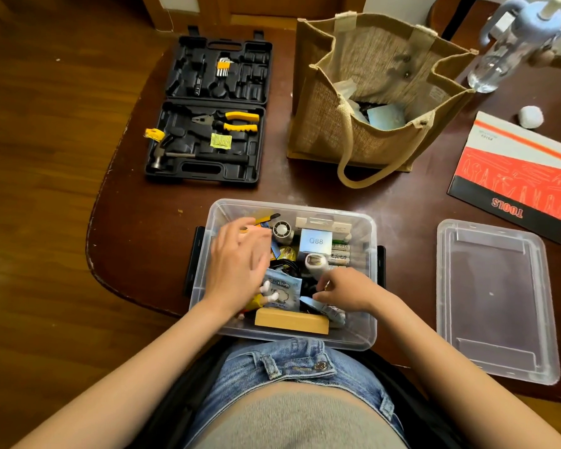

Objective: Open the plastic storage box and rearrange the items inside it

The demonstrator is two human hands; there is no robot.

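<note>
Under both my hands sits the clear storage box (366,332), lid off, at the near table edge against my lap. Left hand (238,264) hovers over the box's left half, fingers spread and relaxed, gripping nothing I can see. Right hand (344,291) is down in the clutter, fingers curled and pinching something small, can't tell what. Between my hands: a blue packet (282,291); just past the right fingertips, a white tube (316,265). Nearer me than both hands, a wooden block (290,320) lies along the front wall. Right of my right hand, well clear of the box, the lid (496,299) lies flat. Far beyond my left fingers, an open tool case (211,108); beyond the right, a jute bag (370,92)
</note>
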